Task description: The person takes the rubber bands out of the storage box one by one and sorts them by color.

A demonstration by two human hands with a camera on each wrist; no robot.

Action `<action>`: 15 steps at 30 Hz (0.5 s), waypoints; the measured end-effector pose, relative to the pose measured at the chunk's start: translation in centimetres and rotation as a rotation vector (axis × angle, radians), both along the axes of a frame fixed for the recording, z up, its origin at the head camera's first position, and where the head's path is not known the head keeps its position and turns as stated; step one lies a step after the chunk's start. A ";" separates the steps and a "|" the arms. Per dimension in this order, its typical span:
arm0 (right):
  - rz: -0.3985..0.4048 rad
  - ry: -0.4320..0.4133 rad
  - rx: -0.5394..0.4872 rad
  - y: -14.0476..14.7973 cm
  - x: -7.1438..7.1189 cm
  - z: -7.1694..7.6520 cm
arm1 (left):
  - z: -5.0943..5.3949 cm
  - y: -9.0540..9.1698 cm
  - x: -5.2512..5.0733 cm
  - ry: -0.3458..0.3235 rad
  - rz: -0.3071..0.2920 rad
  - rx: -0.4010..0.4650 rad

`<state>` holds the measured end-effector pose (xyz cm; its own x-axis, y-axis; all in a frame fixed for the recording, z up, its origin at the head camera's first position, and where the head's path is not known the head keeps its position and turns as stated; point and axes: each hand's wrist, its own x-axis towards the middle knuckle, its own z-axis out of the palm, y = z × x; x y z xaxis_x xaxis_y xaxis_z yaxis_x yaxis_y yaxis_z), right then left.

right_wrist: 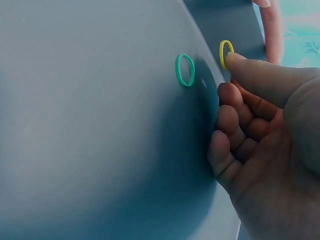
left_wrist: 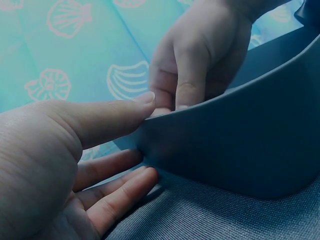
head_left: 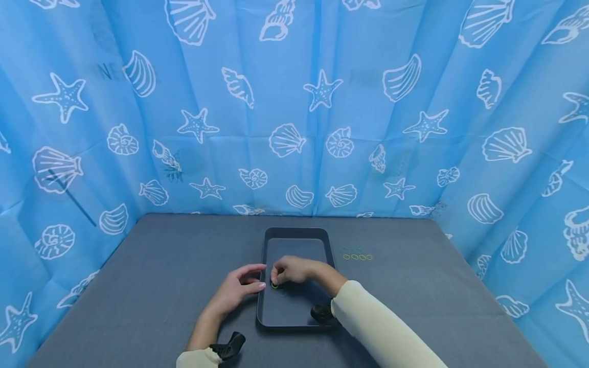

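My right hand [head_left: 291, 269] is over the left part of the dark grey tray [head_left: 299, 321], pinching a small yellow rubber band [right_wrist: 221, 56] between thumb and index finger. Its other fingers are curled in. On the tray floor nearby lies a green rubber band [right_wrist: 178, 71]. At the tray's left side is my left hand [left_wrist: 45, 145], its thumb resting on the rim and its other fingers, spread and fairly straight, against the outer wall. The right hand's fingertips are partly hidden behind that wall in the left wrist view.
Right of the tray, a row of yellow rubber bands [head_left: 346, 257] lies on the grey tabletop [head_left: 414, 296], with several green rubber bands [head_left: 359, 251] just behind it. A blue curtain [head_left: 294, 168] with white shell prints encloses the back and sides.
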<state>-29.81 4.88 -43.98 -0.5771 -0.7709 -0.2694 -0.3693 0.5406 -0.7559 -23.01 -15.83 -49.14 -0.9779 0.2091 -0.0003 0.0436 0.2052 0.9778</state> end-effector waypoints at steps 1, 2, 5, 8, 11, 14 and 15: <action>-0.012 0.003 -0.009 0.2 -0.1 0.0 | 0.0 0.0 0.0 -0.002 -0.001 -0.001; -0.025 0.010 -0.016 0.3 -0.1 0.1 | 0.0 0.0 0.0 -0.003 -0.002 -0.003; -0.071 0.039 -0.040 0.9 -0.2 0.2 | 0.0 0.0 0.0 -0.002 0.000 -0.018; -0.118 0.077 -0.065 1.6 -0.5 0.3 | 0.0 0.0 0.0 -0.001 0.000 -0.033; -0.153 0.101 -0.101 2.3 -0.8 0.5 | 0.1 0.1 0.0 0.001 0.006 -0.034; -0.178 0.135 -0.123 3.0 -1.2 0.8 | 0.1 0.1 0.0 -0.006 0.017 -0.030; -0.187 0.147 -0.126 3.3 -1.4 0.9 | 0.1 0.1 0.0 -0.007 0.021 -0.029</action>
<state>-31.17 8.16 -43.06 -0.7383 -0.6696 -0.0813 -0.3826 0.5151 -0.7670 -22.98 -15.71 -49.06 -0.9821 0.1879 -0.0127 0.0323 0.2345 0.9716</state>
